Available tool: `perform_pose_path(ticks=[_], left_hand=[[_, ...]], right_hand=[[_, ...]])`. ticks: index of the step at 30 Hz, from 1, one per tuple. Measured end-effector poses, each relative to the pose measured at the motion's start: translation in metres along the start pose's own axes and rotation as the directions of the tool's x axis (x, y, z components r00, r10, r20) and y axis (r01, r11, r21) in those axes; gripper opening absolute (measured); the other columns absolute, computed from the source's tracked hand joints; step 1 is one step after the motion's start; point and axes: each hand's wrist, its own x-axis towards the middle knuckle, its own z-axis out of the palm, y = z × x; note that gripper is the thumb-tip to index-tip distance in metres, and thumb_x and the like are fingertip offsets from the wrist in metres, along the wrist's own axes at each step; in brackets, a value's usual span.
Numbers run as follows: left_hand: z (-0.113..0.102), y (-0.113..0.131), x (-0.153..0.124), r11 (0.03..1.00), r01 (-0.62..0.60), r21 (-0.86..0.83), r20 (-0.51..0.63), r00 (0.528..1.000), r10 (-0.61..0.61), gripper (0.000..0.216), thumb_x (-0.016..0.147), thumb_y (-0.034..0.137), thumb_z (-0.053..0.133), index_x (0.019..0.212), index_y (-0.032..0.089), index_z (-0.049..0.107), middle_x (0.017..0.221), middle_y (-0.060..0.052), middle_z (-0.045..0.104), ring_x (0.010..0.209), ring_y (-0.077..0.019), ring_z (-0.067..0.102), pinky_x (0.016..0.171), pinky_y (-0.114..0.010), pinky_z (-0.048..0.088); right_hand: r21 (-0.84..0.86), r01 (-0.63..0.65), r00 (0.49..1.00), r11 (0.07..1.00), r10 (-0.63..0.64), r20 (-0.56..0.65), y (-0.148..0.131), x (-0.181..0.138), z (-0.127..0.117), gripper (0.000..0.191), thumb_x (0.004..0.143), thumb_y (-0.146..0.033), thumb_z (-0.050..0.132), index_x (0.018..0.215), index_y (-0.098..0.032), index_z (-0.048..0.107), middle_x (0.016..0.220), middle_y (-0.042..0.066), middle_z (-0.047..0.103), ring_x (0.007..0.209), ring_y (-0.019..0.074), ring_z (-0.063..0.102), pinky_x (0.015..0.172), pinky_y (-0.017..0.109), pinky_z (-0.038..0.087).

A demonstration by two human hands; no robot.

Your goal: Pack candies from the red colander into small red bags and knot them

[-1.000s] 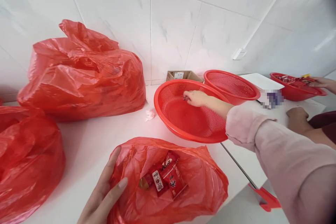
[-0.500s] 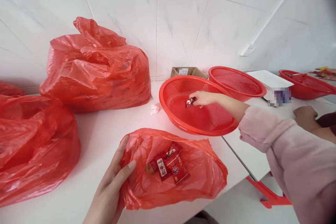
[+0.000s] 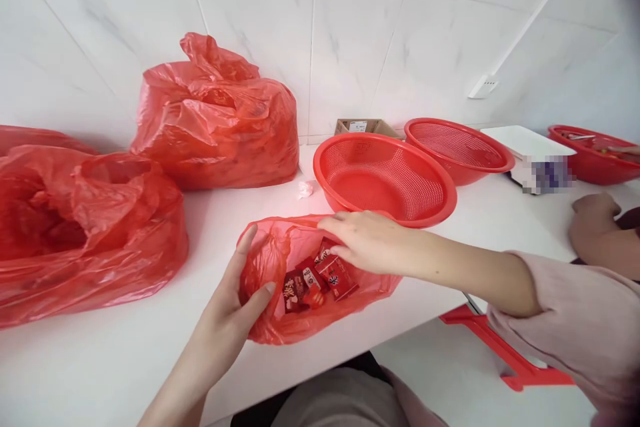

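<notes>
My left hand [image 3: 235, 310] grips the left rim of a red plastic bag [image 3: 273, 330], thumb inside and fingers outside, keeping its mouth wide. Several small red snack packets [image 3: 336, 277] lie on the bag's bottom, along with a dark red packet [image 3: 293, 291]. Over the right side of the bag's opening is my right hand [image 3: 370, 240], its fingers stretched leftward with a gap to the thumb and no packet visible in it. Just behind the bag stands a red colander [image 3: 350, 190] with nothing seen in it.
Two big red bags [image 3: 225, 127] [image 3: 125, 253] stand on the left. A crumpled pink scrap [image 3: 305, 189], a cardboard box [image 3: 373, 127], a second colander [image 3: 460, 147], a white scale [image 3: 525, 143] and a red basin [image 3: 595, 160] sit behind. Another person's arm [image 3: 605, 233] rests at right.
My right hand has moved from inside the colander, where it held a dark packet, back to the bag. A dark red packet now shows among those in the bag. The view has shifted left.
</notes>
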Motion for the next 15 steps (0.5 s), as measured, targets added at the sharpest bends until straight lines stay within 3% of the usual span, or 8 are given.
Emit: perform_pose_path(ticks=[3, 5, 7, 9, 12, 15], left_hand=[[-0.017, -0.001, -0.005, 0.903, -0.160, 0.399, 0.045, 0.987, 0.155, 0.057, 0.088, 0.041, 0.055, 0.144, 0.043, 0.041, 0.155, -0.002, 0.037, 0.120, -0.0290, 0.058, 0.084, -0.037, 0.059], [-0.026, 0.002, -0.011, 0.826, -0.204, 0.525, 0.025, 0.974, 0.224, 0.051, 0.088, 0.043, 0.054, 0.138, 0.041, 0.048, 0.155, -0.002, 0.033, 0.107, -0.0259, 0.064, 0.074, -0.034, 0.061], [-0.030, 0.005, -0.020, 0.791, -0.212, 0.574, -0.025, 0.961, 0.276, 0.051, 0.087, 0.045, 0.055, 0.137, 0.040, 0.047, 0.154, -0.003, 0.032, 0.101, -0.0231, 0.066, 0.071, -0.033, 0.061], [-0.028, 0.007, -0.030, 0.765, -0.187, 0.617, -0.070, 0.955, 0.290, 0.055, 0.084, 0.049, 0.057, 0.137, 0.037, 0.046, 0.146, -0.005, 0.042, 0.098, -0.0237, 0.066, 0.071, -0.034, 0.061], [-0.019, 0.003, -0.041, 0.739, -0.092, 0.667, -0.164, 0.950, 0.267, 0.053, 0.080, 0.057, 0.060, 0.125, 0.031, 0.051, 0.119, -0.007, 0.061, 0.085, -0.0257, 0.066, 0.064, -0.036, 0.056], [-0.011, -0.004, -0.042, 0.741, -0.028, 0.671, -0.206, 0.953, 0.222, 0.041, 0.079, 0.058, 0.060, 0.106, 0.027, 0.055, 0.087, -0.004, 0.066, 0.060, -0.0218, 0.062, 0.057, -0.033, 0.048]], right_hand=[[-0.217, 0.032, 0.987, 0.976, -0.065, -0.145, 0.012, -0.018, 0.001, 0.023, 0.091, -0.017, 0.055, 0.112, -0.018, 0.064, 0.103, 0.010, 0.064, 0.090, 0.0240, 0.060, 0.068, 0.033, 0.046], [-0.321, -0.021, 0.964, 0.947, -0.066, -0.259, 0.020, -0.036, 0.001, 0.027, 0.088, -0.019, 0.058, 0.115, -0.018, 0.064, 0.110, 0.012, 0.062, 0.094, 0.0261, 0.058, 0.074, 0.036, 0.047], [-0.327, -0.123, 0.948, 0.937, 0.014, -0.317, 0.026, -0.056, 0.003, 0.036, 0.087, -0.027, 0.062, 0.122, -0.018, 0.061, 0.112, 0.012, 0.061, 0.092, 0.0266, 0.058, 0.072, 0.036, 0.047], [-0.270, -0.238, 0.940, 0.933, 0.151, -0.306, 0.032, -0.074, 0.008, 0.043, 0.089, -0.036, 0.060, 0.128, -0.019, 0.055, 0.109, 0.011, 0.064, 0.085, 0.0255, 0.062, 0.063, 0.033, 0.046], [-0.177, -0.362, 0.925, 0.915, 0.328, -0.193, 0.037, -0.092, 0.018, 0.046, 0.092, -0.043, 0.050, 0.131, -0.019, 0.051, 0.094, 0.008, 0.069, 0.071, 0.0258, 0.065, 0.054, 0.032, 0.041], [-0.076, -0.375, 0.924, 0.924, 0.366, -0.111, 0.038, -0.098, 0.024, 0.048, 0.091, -0.040, 0.047, 0.135, -0.021, 0.046, 0.083, 0.005, 0.069, 0.068, 0.0257, 0.065, 0.055, 0.032, 0.041]])
